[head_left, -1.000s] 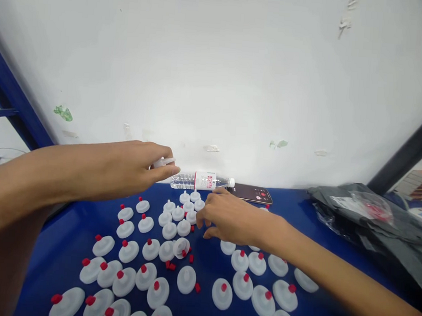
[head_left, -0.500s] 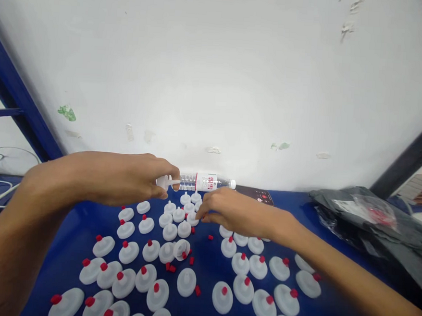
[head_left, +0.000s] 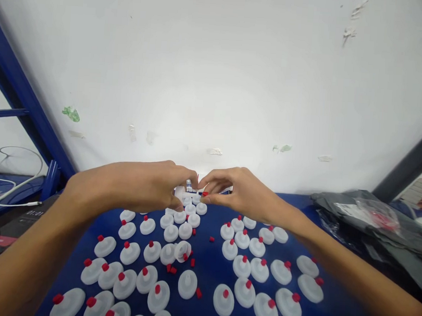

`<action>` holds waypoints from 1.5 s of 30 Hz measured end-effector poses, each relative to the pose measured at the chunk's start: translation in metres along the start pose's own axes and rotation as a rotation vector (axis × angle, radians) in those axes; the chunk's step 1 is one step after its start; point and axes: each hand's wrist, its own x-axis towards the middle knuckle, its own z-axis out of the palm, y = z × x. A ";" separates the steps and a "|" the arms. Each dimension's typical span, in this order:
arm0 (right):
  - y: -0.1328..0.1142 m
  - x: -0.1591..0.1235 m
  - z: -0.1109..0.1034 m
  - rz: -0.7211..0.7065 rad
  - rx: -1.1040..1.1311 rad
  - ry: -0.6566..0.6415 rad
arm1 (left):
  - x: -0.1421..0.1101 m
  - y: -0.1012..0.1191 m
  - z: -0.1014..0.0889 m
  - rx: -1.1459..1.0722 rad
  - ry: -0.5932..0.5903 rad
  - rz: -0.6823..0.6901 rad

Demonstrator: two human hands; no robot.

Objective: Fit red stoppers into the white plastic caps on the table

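Blue table (head_left: 208, 266): white discs (head_left: 187, 286), loose red caps (head_left: 199, 293), dark plastic bag (head_left: 396, 238).

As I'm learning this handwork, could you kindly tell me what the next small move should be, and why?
I'd probably bring the small red plastic cap in the right hand onto the nozzle of the translucent white plastic disc in the left hand: the nozzle appears to point toward the cap, the hands are close together, and many similar discs carry red caps there.

Two hands (head_left: 153, 185) show mid-frame; over forty discs (head_left: 223, 305) fill the lower half — with at least six loose caps (head_left: 211, 239).
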 end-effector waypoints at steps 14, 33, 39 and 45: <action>-0.013 0.001 0.010 0.043 0.240 0.215 | 0.001 0.014 -0.014 -0.218 -0.061 0.156; -0.019 -0.007 -0.012 0.064 0.022 0.579 | 0.006 0.013 -0.013 -0.858 -0.020 0.402; -0.023 -0.003 -0.005 0.029 0.086 0.596 | 0.008 0.012 -0.011 -0.837 0.007 0.403; -0.017 -0.005 -0.001 0.036 0.139 0.557 | 0.009 0.011 -0.009 -0.828 0.019 0.434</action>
